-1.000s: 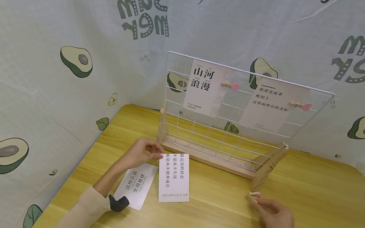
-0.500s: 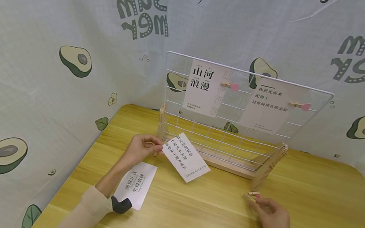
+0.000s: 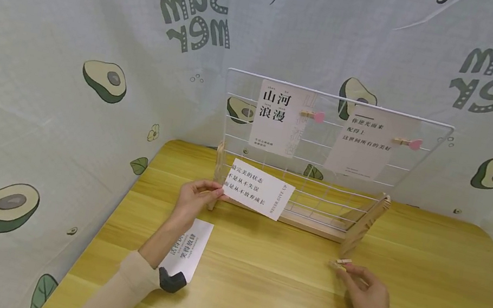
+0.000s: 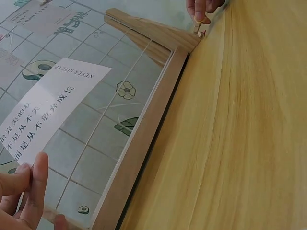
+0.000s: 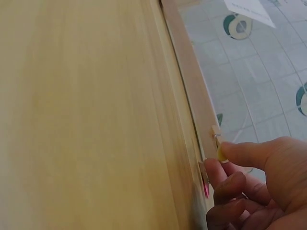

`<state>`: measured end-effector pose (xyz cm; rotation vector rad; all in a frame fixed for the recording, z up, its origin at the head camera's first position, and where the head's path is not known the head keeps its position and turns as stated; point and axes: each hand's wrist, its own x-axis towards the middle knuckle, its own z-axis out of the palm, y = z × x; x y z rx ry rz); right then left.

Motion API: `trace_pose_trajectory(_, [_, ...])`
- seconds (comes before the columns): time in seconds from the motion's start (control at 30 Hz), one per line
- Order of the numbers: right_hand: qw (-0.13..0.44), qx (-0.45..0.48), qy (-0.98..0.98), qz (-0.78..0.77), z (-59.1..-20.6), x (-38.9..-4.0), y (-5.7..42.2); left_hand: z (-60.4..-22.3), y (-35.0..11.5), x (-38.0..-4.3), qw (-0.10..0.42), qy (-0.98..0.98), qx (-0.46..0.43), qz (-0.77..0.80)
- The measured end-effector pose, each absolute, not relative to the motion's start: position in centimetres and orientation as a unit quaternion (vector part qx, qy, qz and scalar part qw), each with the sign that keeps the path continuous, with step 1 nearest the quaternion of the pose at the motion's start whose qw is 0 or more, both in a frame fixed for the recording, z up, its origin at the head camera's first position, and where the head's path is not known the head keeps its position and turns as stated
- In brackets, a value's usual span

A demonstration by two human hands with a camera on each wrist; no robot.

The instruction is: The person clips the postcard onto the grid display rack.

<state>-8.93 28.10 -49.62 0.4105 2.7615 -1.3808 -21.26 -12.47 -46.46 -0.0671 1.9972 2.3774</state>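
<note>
My left hand pinches a white printed card by its left end, thumb and finger at the corner. The card is raised in front of the lower part of a white wire grid rack, lettering facing me. In the left wrist view the card overlaps the grid. Near the rack's right wooden foot, my right hand pinches a small wooden clothespin with a yellow decoration between thumb and forefinger. Another clothespin, with a pink decoration, is right by the fingertips.
Two cards, one at left and one at right, hang on the grid, each with a pink-heart clothespin. Another printed card lies on the wooden table, partly under my left forearm. An avocado-print cloth hangs behind.
My left hand has lifted the card from lower down and turned it from upright to lengthwise, bringing it up before the rack. The right hand stays nearly still with the clothespin.
</note>
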Motion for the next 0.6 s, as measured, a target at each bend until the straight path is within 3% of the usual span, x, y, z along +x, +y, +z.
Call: trace_pose_trajectory(0.6, [-0.008,0.140,0.873,-0.467,-49.9,-8.8,27.5,-47.3,-10.7,-21.7,-0.023,0.600,-0.040,0.799])
